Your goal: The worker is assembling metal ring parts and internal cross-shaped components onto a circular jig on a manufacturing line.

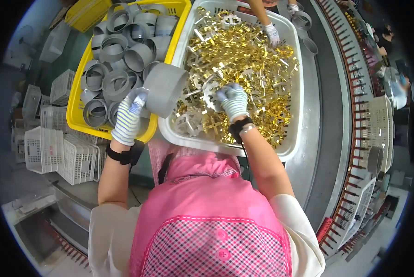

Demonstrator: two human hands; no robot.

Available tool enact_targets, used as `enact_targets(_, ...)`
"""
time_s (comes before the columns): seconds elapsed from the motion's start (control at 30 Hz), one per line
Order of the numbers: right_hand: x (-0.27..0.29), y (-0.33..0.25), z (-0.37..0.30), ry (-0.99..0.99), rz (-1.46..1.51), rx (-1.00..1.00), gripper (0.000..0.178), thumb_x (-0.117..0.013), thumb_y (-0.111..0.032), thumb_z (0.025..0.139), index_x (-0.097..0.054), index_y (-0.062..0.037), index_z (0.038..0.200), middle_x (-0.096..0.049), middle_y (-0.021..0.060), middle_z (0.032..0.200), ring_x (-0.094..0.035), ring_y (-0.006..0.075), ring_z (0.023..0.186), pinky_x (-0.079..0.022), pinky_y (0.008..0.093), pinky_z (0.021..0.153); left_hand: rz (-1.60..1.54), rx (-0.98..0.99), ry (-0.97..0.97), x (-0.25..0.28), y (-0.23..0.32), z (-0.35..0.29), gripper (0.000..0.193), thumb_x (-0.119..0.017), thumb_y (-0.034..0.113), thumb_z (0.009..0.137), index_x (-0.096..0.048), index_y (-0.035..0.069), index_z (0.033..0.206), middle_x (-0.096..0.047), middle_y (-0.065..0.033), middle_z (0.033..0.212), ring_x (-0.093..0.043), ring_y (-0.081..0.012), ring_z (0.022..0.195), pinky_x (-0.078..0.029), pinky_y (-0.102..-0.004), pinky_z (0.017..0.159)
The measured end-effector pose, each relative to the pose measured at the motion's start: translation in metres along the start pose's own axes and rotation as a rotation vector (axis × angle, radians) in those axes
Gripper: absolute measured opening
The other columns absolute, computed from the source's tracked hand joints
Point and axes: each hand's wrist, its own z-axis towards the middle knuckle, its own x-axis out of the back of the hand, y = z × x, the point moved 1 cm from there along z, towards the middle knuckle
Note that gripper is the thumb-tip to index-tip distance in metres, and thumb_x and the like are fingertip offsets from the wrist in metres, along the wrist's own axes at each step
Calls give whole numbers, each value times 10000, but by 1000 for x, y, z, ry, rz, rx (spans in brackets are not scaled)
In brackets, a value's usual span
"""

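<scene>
My left hand (130, 115), in a striped glove, grips a grey ring (165, 90), a short wide tube. The ring is held tilted over the edge between the yellow basket (73, 108) and the white basket (237, 148). Inside the yellow basket lie several similar grey rings (116, 85). My gloved right hand (233, 99) reaches into the white basket with its fingers curled down among gold and silver metal clips (262, 87). A silver toothed piece (210, 96) lies right at those fingertips; whatever they pinch is hidden.
Another person's gloved hand (272, 34) is in the white basket's far side. Two loose grey rings (309, 46) lie on the metal conveyor (310, 106) to the right. Beyond it runs a rail with brown pegs (354, 115). White crates (77, 159) are stacked at the left.
</scene>
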Motion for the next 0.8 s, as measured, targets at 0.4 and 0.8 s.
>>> enact_targets(0.4, 185, 101, -240, 433, 845, -86, 479, -475, -234, 951, -398, -52, 1388, -489, 98, 1365, -530, 224, 1206, -480, 384, 986, -266, -98, -655, -235, 56, -75, 348, -636, 285, 915, -581, 21, 1135, -624, 0, 949, -580, -82, 822, -468, -228, 746)
enact_targets(0.8, 180, 146, -568, 1387, 1758, -492, 447, -526, -416, 944, -491, -142, 1296, -546, 132, 1279, -589, 254, 1060, -549, 365, 768, 213, 45, -1462, -467, -35, -232, 326, -628, 219, 904, -609, -40, 1102, -656, -59, 934, -594, -124, 873, -482, -271, 804)
